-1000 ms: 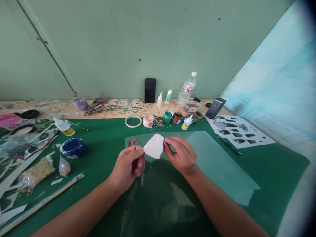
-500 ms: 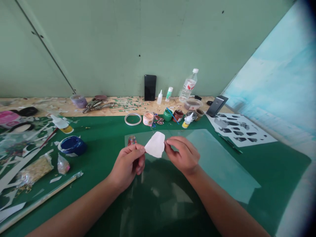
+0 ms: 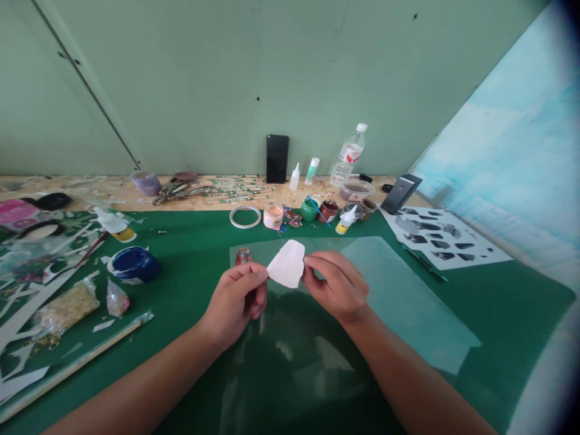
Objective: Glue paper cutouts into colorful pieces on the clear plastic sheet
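Observation:
A small white paper cutout [image 3: 287,264], with one slanted side and a slightly uneven right edge, is held up above the table between both hands. My left hand [image 3: 239,296] pinches its left corner between thumb and forefinger. At the right edge, the fingertips of my right hand [image 3: 338,283] are closed on the same piece. Just behind my left hand lies a small colourful patterned piece [image 3: 243,255]. A clear plastic sheet [image 3: 408,302] spreads over the green mat [image 3: 181,241] under the hands.
Paint jars [image 3: 310,209], a glue bottle [image 3: 347,221] and a metal ring [image 3: 244,217] stand beyond the hands. Blue paint [image 3: 135,264], a wooden stick [image 3: 86,362] and paper scraps lie left. A printed sheet [image 3: 446,238] and a propped phone [image 3: 401,193] are right; a water bottle [image 3: 348,156] stands behind.
The view has shifted very slightly. Both hands keep the same hold on the white paper cutout, and nothing else has visibly moved.

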A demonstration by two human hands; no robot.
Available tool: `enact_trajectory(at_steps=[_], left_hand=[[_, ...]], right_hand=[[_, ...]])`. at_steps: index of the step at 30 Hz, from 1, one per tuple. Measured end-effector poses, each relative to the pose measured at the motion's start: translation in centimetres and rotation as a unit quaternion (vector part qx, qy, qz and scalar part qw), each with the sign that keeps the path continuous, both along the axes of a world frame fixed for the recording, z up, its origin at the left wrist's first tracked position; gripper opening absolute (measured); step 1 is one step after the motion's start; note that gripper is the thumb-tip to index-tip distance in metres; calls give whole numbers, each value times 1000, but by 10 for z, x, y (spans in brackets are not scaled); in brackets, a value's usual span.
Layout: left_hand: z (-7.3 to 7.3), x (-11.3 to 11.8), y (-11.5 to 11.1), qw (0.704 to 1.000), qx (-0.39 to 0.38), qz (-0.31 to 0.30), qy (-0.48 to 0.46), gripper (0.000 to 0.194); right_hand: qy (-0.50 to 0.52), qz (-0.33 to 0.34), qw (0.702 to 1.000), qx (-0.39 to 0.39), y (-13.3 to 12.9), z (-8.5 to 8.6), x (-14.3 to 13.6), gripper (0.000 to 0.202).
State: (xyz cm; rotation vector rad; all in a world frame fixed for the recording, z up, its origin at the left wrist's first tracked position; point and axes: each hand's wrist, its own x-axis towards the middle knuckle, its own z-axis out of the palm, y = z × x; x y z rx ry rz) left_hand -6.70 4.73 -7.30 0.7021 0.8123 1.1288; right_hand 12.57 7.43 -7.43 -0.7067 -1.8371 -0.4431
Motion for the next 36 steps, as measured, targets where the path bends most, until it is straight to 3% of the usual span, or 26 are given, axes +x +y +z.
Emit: enact_trajectory(at_steps=[36], left_hand=[[-1,0,2,1000,-6,0,-9,23]], right_hand=[[-18,-10,1000,-18,7,-10,0,21]])
